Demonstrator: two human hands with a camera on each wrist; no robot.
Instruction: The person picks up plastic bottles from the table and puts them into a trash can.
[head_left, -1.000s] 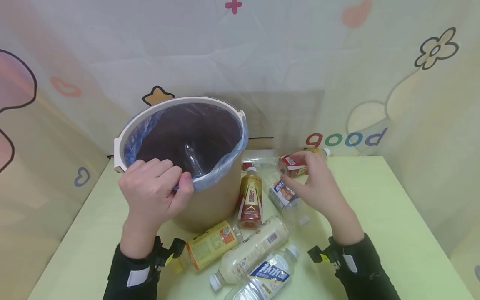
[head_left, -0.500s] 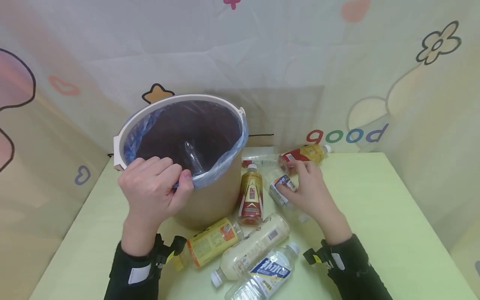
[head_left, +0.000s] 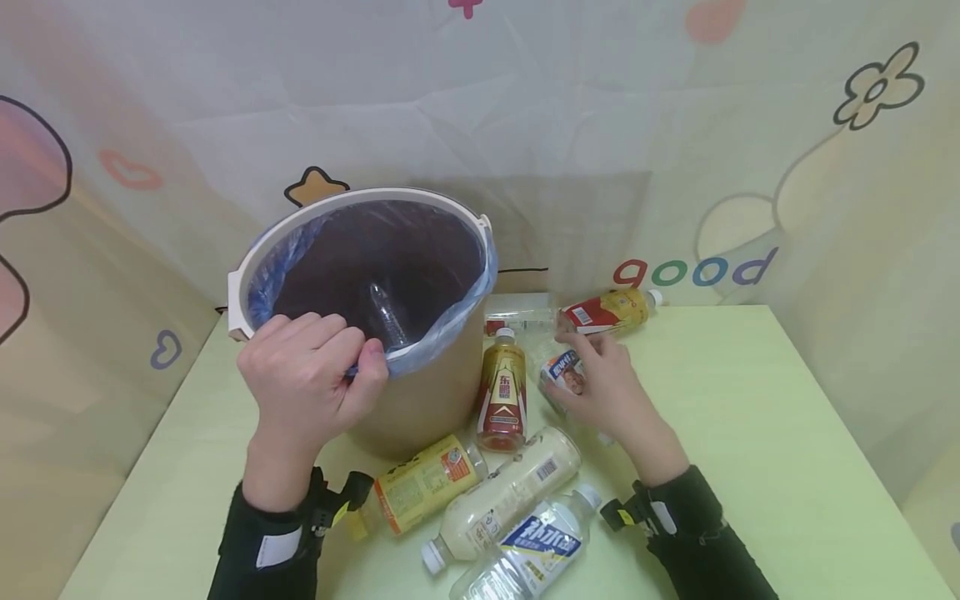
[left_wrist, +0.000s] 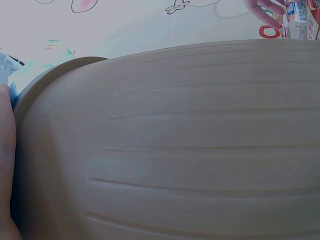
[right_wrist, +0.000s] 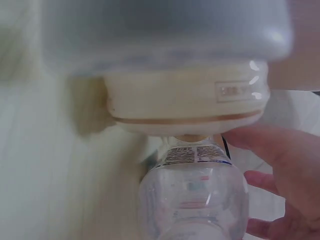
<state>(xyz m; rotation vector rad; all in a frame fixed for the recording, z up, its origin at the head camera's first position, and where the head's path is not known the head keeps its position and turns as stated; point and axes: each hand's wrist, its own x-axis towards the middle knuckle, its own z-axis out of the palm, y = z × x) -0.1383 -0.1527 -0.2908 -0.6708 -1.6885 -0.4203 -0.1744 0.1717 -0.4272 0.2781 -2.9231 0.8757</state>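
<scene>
Pale cloth (head_left: 555, 125) hangs across the far side and down both flanks, softly creased and printed with cartoon shapes. Before it spreads a smooth, light yellow-green surface (head_left: 750, 433).

The bin (head_left: 435, 408) stands on its left half, toward the far edge: round, beige, hard-looking, its side ribbed in long lines, with a thin, crinkled blue liner (head_left: 465, 321) folded over the rim. The person's left hand (head_left: 311, 362) is curled tight on the near rim, and a clear bottle (head_left: 387, 317) shows inside.

To the right of the bin lies a see-through bottle with a blue-and-white label (head_left: 562, 372). The right hand (head_left: 611, 392) arches over it, fingers parted; from here I can't tell whether they pinch it.

Nearer, a rounded cream bottle (head_left: 510, 496) lies between a yellow-labelled one (head_left: 427, 483) and a clear, blue-labelled one (head_left: 532, 550). A red-and-gold bottle (head_left: 502, 392) sits just beside the bin; another, red and yellow (head_left: 611, 311), lies at the far edge.

Smallest is an orange star (head_left: 313, 189) on the cloth.
</scene>
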